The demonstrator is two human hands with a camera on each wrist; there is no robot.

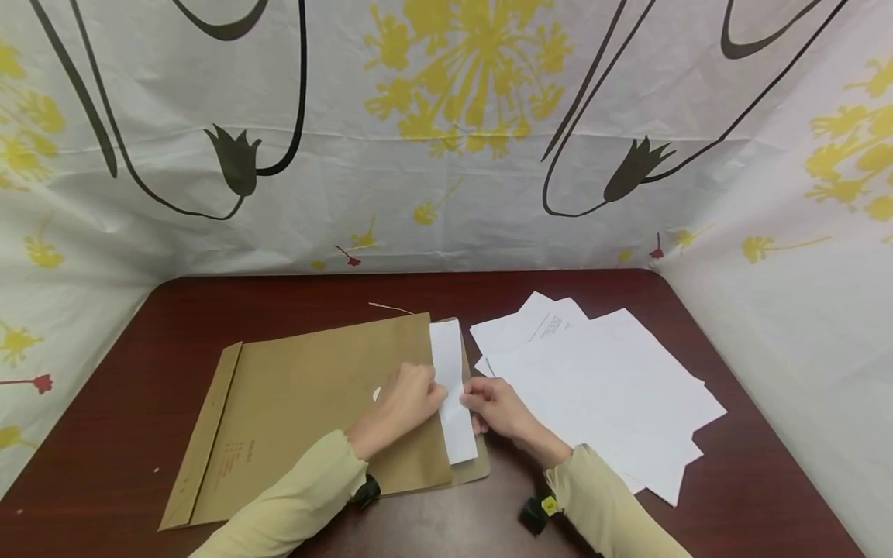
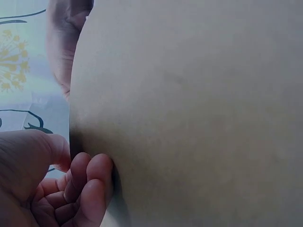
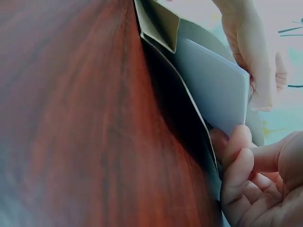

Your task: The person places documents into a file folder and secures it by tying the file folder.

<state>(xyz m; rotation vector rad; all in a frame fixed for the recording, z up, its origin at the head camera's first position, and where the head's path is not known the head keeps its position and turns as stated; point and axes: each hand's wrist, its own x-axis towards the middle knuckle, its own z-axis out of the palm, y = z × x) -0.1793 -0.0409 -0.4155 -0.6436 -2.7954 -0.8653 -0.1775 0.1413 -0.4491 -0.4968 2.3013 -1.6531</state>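
Note:
A brown paper document envelope [image 1: 321, 403] lies on the table with its mouth towards the right. A stack of white paper [image 1: 452, 395] sticks out of that mouth, its larger part hidden inside. My left hand [image 1: 403, 401] pinches the edge of the envelope's upper side; in the left wrist view its thumb and curled fingers [image 2: 97, 182] are on the brown sheet's edge. With its thumb and fingers, my right hand [image 1: 498, 407] pinches the outer edge of the white paper stack [image 3: 213, 80], seen in the right wrist view above the envelope's lower side.
Loose white sheets [image 1: 593, 380] lie overlapping to the right, one with a little print. A thin string [image 1: 391, 308] shows behind the envelope. The dark red wooden table [image 1: 307, 302] meets patterned white curtains [image 1: 446, 232] at the back and sides.

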